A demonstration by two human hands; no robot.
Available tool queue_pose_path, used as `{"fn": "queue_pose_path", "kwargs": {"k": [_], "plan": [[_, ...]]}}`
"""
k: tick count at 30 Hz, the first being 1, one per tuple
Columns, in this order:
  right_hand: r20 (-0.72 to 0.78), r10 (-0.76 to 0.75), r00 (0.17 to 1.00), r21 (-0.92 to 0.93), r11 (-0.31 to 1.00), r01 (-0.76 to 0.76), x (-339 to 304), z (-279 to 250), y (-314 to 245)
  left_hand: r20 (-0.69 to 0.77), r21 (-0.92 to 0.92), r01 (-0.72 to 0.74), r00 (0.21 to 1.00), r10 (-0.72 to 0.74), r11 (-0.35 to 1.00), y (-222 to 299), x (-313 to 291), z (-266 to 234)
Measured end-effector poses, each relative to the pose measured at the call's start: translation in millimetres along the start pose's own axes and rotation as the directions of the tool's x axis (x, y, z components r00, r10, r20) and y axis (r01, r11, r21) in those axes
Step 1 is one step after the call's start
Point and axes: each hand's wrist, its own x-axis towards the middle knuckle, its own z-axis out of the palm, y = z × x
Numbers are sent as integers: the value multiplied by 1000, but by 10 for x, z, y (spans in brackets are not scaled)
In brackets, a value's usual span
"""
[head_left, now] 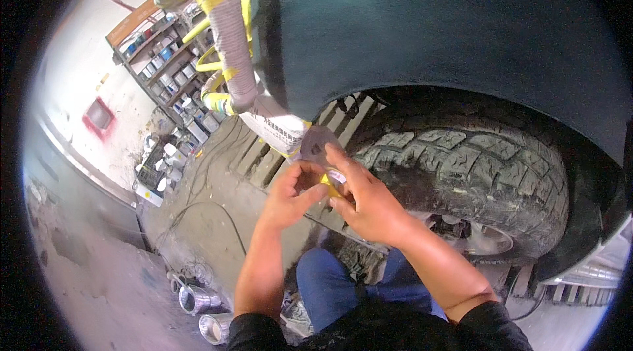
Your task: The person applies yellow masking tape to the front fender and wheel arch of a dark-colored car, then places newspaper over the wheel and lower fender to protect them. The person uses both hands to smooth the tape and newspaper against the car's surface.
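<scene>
A small yellow tape roll with a pale inner core is between my hands, in front of the wheel arch. My right hand holds the roll, its fingers curved round it. My left hand is closed at the roll's left side, thumb and fingertips pinching at a yellow tape end. Just beyond my fingers, printed masking paper covers the vehicle's edge. The dark blue-green body panel rises above the wheel arch.
A large muddy tyre fills the arch on the right. A ribbed hose wrapped in yellow tape hangs at upper left. Shelves of cans line the wall. Cables and metal cans lie on the floor; slatted wood lies near the vehicle.
</scene>
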Motion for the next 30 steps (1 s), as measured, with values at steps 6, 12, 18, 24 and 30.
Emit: {"fn": "queue_pose_path", "kwargs": {"k": [6,12,18,24,30], "plan": [[49,139,989,85,986,-142,-113,153,126,-279,-92,27,959,-52,995,-341,-112,-106],[90,243,966,115,961,-253,-310,280,328,-746,78,-19,662,71,997,-963,298,-528],[108,283,953,95,951,-293,-438,381,403,-801,-194,-126,593,-83,973,-1166,728,-732],[128,304,944,10,952,-307,-550,349,459,-794,-355,-213,582,-173,910,-1164,864,-753],[118,295,948,-7,955,-296,-656,408,579,-775,-414,-206,591,-224,887,-1049,859,-769]]}}
